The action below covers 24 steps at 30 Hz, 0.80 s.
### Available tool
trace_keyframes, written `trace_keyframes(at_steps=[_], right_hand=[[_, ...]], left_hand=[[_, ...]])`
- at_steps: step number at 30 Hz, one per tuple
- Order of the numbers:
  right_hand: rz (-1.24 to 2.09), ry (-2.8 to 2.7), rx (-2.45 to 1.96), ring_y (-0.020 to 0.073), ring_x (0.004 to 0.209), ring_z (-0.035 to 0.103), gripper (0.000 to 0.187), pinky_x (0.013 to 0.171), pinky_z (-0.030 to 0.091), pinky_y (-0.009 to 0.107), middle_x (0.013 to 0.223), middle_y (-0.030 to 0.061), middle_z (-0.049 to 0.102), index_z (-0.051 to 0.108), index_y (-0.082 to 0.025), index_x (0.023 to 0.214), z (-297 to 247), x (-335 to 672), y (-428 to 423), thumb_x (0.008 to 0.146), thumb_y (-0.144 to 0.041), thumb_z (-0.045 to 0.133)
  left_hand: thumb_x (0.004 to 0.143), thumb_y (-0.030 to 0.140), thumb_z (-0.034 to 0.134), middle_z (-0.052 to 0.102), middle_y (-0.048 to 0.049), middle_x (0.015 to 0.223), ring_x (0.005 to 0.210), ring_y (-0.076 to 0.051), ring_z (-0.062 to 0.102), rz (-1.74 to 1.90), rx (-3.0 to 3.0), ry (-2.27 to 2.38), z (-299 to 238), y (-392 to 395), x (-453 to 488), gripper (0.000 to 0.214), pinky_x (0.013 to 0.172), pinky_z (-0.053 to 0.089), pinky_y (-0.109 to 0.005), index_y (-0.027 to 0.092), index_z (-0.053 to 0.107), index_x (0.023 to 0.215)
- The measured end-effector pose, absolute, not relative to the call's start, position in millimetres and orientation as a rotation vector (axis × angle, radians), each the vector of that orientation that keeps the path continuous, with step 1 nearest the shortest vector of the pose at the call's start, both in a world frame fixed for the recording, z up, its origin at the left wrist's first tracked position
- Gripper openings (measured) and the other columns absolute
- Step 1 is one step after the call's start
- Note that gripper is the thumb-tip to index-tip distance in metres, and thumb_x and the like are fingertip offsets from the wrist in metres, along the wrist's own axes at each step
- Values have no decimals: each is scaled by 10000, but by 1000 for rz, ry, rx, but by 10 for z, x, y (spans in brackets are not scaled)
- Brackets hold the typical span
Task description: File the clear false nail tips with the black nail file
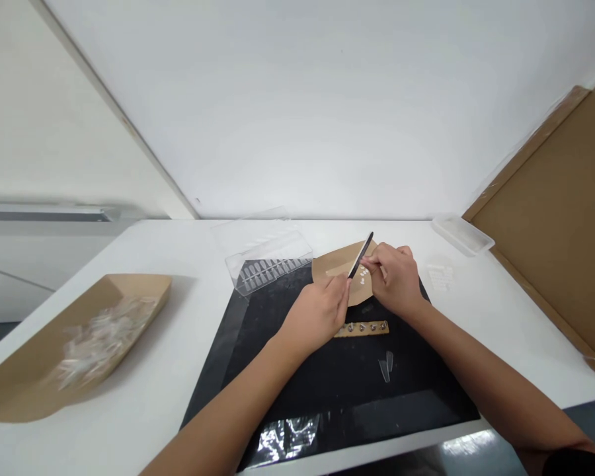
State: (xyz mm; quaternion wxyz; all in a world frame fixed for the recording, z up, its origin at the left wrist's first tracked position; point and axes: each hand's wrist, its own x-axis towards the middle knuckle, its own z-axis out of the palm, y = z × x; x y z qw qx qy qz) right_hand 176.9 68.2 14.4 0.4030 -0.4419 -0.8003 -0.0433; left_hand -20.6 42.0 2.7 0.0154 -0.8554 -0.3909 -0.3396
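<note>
A narrow nail file (361,254), dark with a pale edge, slants up from the fingers of my left hand (320,309), which is closed round its lower end. My right hand (395,274) is pinched against the file's side; whatever sits in its fingertips is too small to make out. Under both hands is a brown paper tray (334,263) with several small white pieces (363,272) in it. Just below lies a gold strip (371,328) with several round metal studs, partly covered by my left hand. Two clear nail tips (385,367) rest nearer me on the black mat (327,383).
An open clear plastic box (272,268) with rows of nail tips stands behind the mat's left side. At left, a brown tray (24,373) bears a heap of clear nail tips (104,337). A translucent tray (462,235) and a cardboard box (550,218) are at right.
</note>
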Motion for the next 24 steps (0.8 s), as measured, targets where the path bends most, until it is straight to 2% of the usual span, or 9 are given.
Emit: trace_keyframes(at_steps=[24], right_hand=[[-160,-2091,-1104,151,611,498,323,720,274,357,703,-16,625,490,-214,758,148,1774,697,1077,-269,487]], left_hand=[[1078,185,411,532,17,654,531,-149,521,-1090,-2674,-1176,24,427,-228,280,547,364,-292,209,503,815]])
